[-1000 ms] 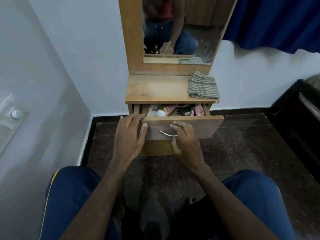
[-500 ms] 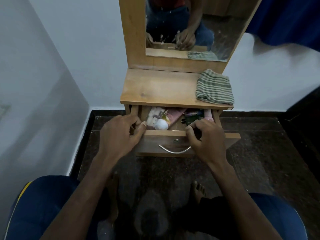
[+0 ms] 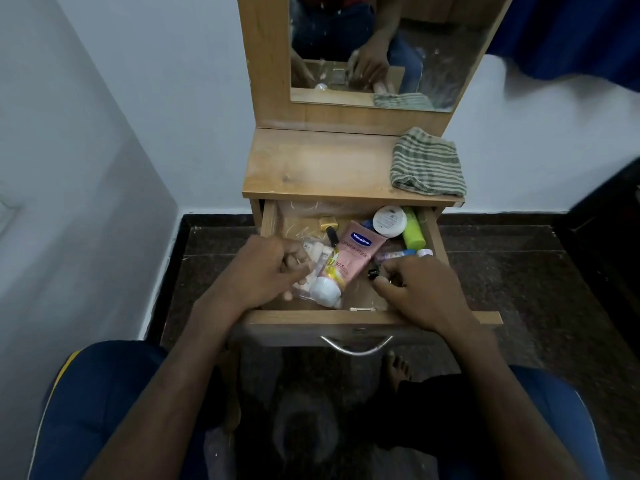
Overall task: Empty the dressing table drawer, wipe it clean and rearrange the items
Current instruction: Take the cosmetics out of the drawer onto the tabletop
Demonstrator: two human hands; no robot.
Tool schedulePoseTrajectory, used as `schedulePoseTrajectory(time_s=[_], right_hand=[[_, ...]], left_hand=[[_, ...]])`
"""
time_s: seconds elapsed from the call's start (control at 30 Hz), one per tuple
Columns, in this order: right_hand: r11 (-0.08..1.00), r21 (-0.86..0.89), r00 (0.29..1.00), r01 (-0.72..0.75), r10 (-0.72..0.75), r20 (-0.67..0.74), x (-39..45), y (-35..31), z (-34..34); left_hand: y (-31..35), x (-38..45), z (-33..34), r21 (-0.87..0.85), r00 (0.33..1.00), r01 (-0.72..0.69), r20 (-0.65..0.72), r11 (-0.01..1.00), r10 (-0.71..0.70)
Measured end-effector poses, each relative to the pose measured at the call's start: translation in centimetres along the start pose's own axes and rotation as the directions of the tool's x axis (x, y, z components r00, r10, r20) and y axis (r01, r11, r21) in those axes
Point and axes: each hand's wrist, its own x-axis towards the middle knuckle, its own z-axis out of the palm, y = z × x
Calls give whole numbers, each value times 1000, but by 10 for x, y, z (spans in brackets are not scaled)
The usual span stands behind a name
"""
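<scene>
The wooden drawer (image 3: pixel 311 319) of the dressing table (image 3: pixel 311 164) is pulled far out above my knees. Inside lie a pink Vaseline tube (image 3: pixel 356 251), a white jar (image 3: pixel 389 221), a green bottle (image 3: pixel 414 230), a gold-capped bottle (image 3: pixel 329 223), a white-capped yellow tube (image 3: pixel 325 291) and a clear packet (image 3: pixel 313 251) of white pieces. My left hand (image 3: pixel 266 268) is in the drawer's left side, fingers curled on the clear packet. My right hand (image 3: pixel 419 289) is at the right side, fingers curled beside a small black item (image 3: pixel 373 273); whether it holds anything is hidden.
A folded striped cloth (image 3: pixel 427 164) lies on the right of the table top. The mirror (image 3: pixel 381 46) stands behind it. A wall runs close on the left, dark furniture (image 3: pixel 616 237) stands to the right, and a blue curtain (image 3: pixel 571 29) hangs at top right.
The drawer has slid much farther out, exposing its contents. Both hands left the drawer front and moved inside among the items.
</scene>
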Motion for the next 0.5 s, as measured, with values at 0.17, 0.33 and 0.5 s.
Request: schedulePoseTrajectory(time_s=[0.17, 0.33, 0.5], right_hand=[[998, 47, 998, 49, -51, 48, 7, -5, 5], [997, 67, 997, 44, -47, 53, 15, -11, 24], [996, 79, 963, -41, 18, 271, 7, -4, 33]], left_hand=[[11, 9, 34, 86, 997, 50, -59, 995, -45], [11, 8, 56, 202, 992, 116, -69, 973, -104], [11, 0, 62, 264, 990, 127, 23, 956, -138]])
